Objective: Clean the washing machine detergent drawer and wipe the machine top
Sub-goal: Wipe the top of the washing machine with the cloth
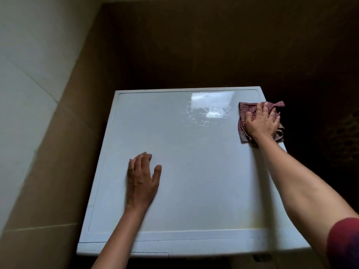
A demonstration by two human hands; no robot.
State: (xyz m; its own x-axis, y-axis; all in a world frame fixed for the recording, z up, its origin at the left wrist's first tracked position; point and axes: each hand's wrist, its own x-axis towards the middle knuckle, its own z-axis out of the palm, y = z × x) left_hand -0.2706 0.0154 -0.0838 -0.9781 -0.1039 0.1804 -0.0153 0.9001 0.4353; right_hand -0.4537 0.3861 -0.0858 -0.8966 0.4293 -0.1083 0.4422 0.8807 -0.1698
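The white washing machine top (194,171) fills the middle of the head view, seen from above, with a wet shine near its back right. My right hand (262,121) presses flat, fingers spread, on a red-striped cloth (243,117) at the top's right edge, near the back corner. Part of the cloth hangs past the edge. My left hand (141,177) rests on the left half of the top, fingers loosely bent, holding nothing. The detergent drawer is out of view; only a thin seam shows on the front edge.
A white tiled wall (29,94) stands at the left, with brown tiling (174,45) behind and beside the machine. Dark space lies past the machine's right edge.
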